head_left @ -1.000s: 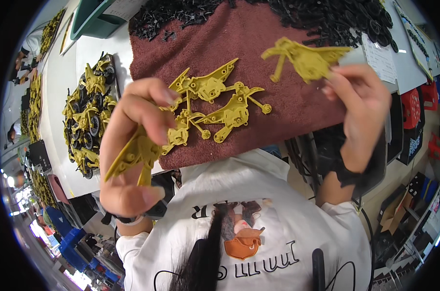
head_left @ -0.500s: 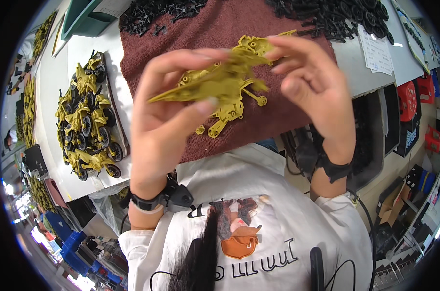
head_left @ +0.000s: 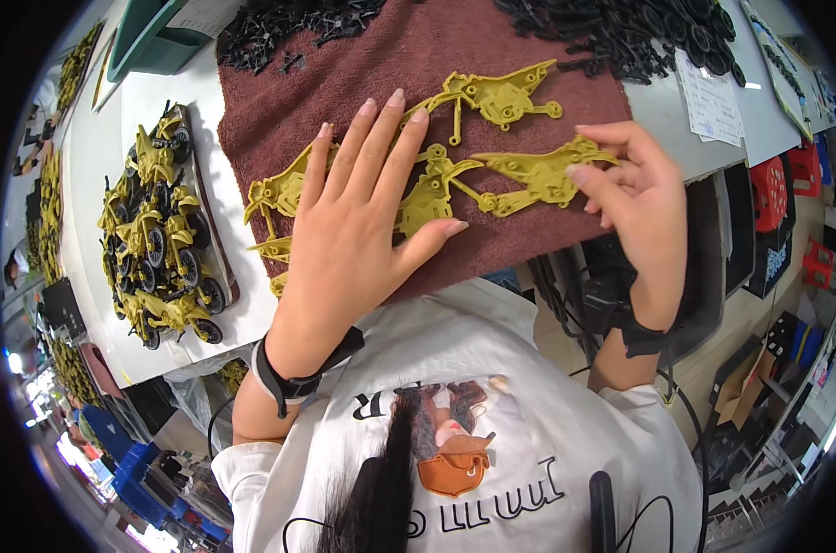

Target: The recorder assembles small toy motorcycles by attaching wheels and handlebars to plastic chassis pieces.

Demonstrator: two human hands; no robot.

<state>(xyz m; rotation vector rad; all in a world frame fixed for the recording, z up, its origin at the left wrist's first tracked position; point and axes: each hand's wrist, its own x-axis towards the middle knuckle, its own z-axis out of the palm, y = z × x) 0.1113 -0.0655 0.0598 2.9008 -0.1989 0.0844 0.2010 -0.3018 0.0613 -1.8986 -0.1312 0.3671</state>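
Several olive-yellow plastic toy motorcycle body halves lie on a dark red towel (head_left: 528,240). My left hand (head_left: 353,203) is spread flat over the ones at the left, hiding much of them; a body half (head_left: 284,191) sticks out beside its fingers. My right hand (head_left: 634,189) pinches the end of another motorcycle body half (head_left: 537,175) between thumb and fingers, on or just above the towel. Farther back, one more piece, a yellow shell (head_left: 505,97), rests untouched with its inner ribs facing up.
Finished yellow toy motorcycles (head_left: 155,230) with black wheels are heaped on a tray at the left. Small black parts (head_left: 289,37) and black wheels (head_left: 703,41) lie along the far side. A green bin (head_left: 160,37) stands far left; paper sheets (head_left: 710,97) lie at right.
The yellow piece held up between both hands is down at the towel, its end in my right hand. My left hand has let go and spread flat over other pieces.
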